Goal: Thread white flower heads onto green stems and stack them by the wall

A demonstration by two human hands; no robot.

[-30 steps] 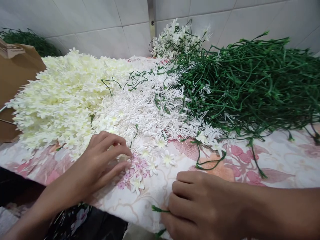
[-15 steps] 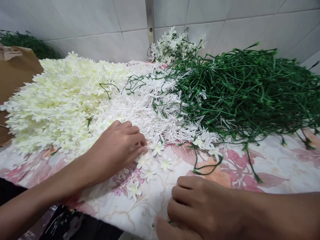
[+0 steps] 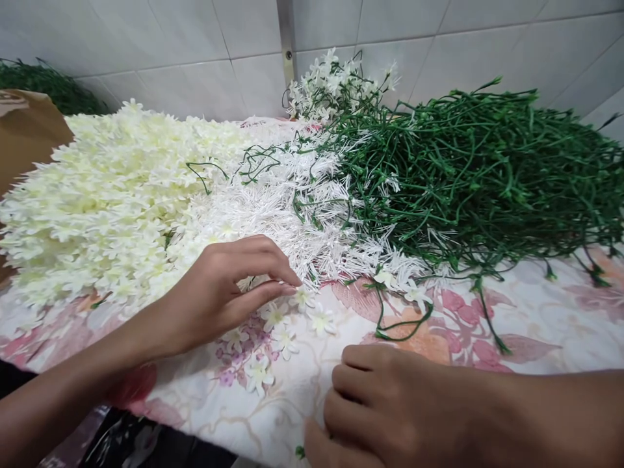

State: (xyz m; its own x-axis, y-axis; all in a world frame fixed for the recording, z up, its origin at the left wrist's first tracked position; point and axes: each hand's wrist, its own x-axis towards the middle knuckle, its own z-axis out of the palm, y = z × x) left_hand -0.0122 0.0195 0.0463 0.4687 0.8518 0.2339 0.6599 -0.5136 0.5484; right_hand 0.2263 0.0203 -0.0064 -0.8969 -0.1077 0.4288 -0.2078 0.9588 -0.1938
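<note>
My left hand [image 3: 248,283] is at the middle front, thumb and forefinger pinched together at the edge of a small white artificial flower [image 3: 303,298]. Several more loose white flower heads [image 3: 285,339] lie on the cloth just below it. At the lower right, my right hand [image 3: 375,403] is closed in a loose fist. A bit of green artificial stem [image 3: 299,451] pokes out beside its thumb; the rest is hidden by the hand.
A heap of cream flower heads [image 3: 112,201] fills the left, white stamens [image 3: 273,208] the middle, green stems [image 3: 487,175] the right. Assembled white flowers [image 3: 336,84] stand at the tiled wall. A brown paper bag [image 3: 29,136] is far left. Floral cloth [image 3: 312,383] covers the table.
My left hand's fingers have stretched forward and right, pinching at the nearest flower head. My right hand stays almost in place, with the green tip showing more clearly. The view has shifted slightly.
</note>
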